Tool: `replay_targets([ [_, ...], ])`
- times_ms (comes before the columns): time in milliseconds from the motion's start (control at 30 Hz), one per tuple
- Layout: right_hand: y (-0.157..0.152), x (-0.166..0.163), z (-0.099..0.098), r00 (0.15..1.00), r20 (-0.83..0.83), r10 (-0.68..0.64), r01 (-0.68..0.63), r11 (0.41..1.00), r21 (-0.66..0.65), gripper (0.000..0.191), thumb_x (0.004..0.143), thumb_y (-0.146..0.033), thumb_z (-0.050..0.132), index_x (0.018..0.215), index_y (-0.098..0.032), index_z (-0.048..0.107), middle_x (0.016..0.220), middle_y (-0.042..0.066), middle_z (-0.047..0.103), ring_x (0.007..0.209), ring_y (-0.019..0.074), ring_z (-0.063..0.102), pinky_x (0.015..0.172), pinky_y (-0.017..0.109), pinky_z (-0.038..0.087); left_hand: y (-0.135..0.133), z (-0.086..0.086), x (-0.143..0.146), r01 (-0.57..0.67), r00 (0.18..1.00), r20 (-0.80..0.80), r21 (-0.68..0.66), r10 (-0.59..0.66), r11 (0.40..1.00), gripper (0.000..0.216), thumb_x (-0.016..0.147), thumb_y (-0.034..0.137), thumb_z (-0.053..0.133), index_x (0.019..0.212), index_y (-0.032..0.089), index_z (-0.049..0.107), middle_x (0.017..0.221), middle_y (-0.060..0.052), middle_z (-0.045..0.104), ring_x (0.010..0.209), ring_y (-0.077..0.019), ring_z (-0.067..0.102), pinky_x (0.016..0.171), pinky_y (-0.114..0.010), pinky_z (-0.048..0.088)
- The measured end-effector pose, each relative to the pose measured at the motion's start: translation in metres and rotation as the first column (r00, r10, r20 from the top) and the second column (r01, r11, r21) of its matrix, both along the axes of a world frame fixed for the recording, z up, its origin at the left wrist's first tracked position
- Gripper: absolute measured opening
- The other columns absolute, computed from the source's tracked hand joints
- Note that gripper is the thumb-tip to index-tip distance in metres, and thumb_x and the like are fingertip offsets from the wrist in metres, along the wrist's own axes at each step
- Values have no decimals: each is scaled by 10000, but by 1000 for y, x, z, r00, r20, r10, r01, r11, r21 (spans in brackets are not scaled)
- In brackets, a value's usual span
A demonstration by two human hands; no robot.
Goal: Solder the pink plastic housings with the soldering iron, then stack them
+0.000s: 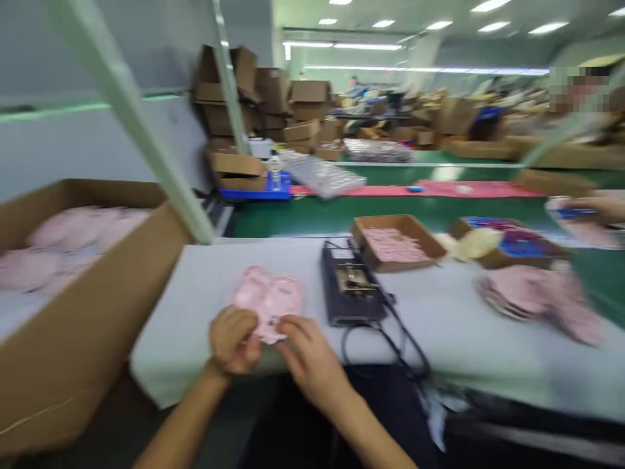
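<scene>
Between my two hands is a pink, rounded, two-lobed piece (267,293), blurred, with a small dark mark near its lower edge; I cannot make out its exact kind. My left hand (234,340) pinches its lower left edge, fingers curled. From the lower right, my right hand (307,352) grips the edge near the dark mark between thumb and fingers. The piece is over the white table (195,312) close to its front edge. Just right of it sits a dark device (349,299) with a metal fitting on top and black cables.
A large cardboard box (107,286) of pink pieces stands at the left. Past the device are a small box (400,260) of pink parts and a stack of pink pieces (522,293). A green conveyor (303,218) runs behind. Another person's hand (605,207) shows at right.
</scene>
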State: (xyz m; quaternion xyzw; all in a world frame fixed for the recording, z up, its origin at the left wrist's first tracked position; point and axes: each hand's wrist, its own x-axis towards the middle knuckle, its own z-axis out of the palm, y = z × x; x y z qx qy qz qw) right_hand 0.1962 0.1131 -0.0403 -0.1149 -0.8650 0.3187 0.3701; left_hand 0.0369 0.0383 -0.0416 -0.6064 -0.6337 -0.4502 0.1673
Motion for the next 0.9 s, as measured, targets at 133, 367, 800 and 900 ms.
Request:
replay_targets([
  [133, 6, -2, -20, 986, 154, -58, 48, 997, 67, 243, 986, -223, 567, 1225, -183, 583, 1243, 114, 620, 1164, 264, 551, 1003, 460, 533, -56, 3, -22, -130, 990, -77, -125, 121, 984, 215, 1009, 338, 503, 977, 167, 629, 909, -65, 661, 820, -187, 609, 724, -351, 524],
  [367, -1, 2, -18, 921, 288, -263, 206, 955, 213, 396, 930, -462, 654, 1160, -149, 578, 1282, 157, 560, 1211, 352, 480, 1034, 556, 495, -60, 11, -17, -238, 970, -91, -549, 226, 801, 233, 897, 274, 649, 1122, 219, 669, 1233, -69, 673, 1173, -296, 568, 968, -491, 462],
  [800, 8, 13, -42, 952, 81, -297, 232, 865, 444, 452, 964, -317, 468, 1303, -24, 526, 1304, 245, 568, 1296, 437, 462, 1060, 612, 450, -47, 27, 11, -166, 985, -68, -604, 157, 779, 506, 889, 476, 678, 1329, 235, 613, 1388, -69, 625, 1286, -288, 561, 1107, -439, 488],
  [900, 32, 19, -96, 982, -67, -176, 188, 894, 407, 658, 875, -449, 642, 1440, -144, 499, 1265, 201, 622, 1094, 408, 587, 1023, 645, 433, -102, 66, 5, -83, 996, -57, -461, 64, 884, 509, 918, 485, 639, 1347, 220, 572, 1361, -76, 643, 1278, -255, 576, 1117, -394, 478],
])
